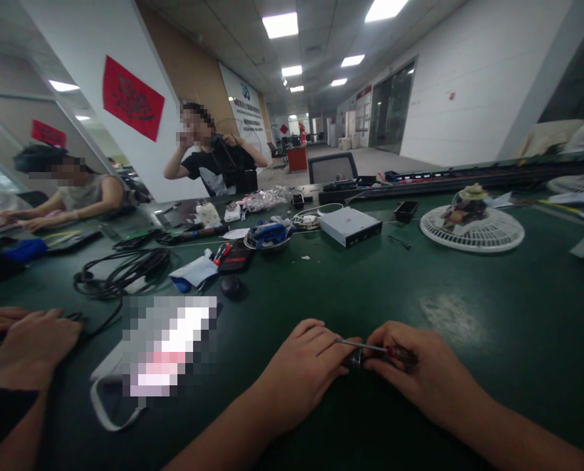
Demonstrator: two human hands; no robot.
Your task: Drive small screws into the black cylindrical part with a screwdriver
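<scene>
Low over the near part of the green table (272, 327), my two hands meet. My right hand (419, 363) is closed around a screwdriver (363, 345) with a reddish handle; its thin metal shaft points left, across the fingers of my left hand (304, 369). Between the hands sits a small dark, shiny part (354, 359), mostly covered by fingers. My left hand is closed on that part, and fingertips of my right hand come close to it or touch it. What kind of part it is, I cannot make out.
A co-worker's hands (31, 340) rest at the left beside a blurred-out device (174, 347). Farther back are a mouse (231, 286), coiled black cable (125, 271), a bowl (268, 243), an optical drive (350, 226) and a white fan grille (473, 229). Two people are across the table.
</scene>
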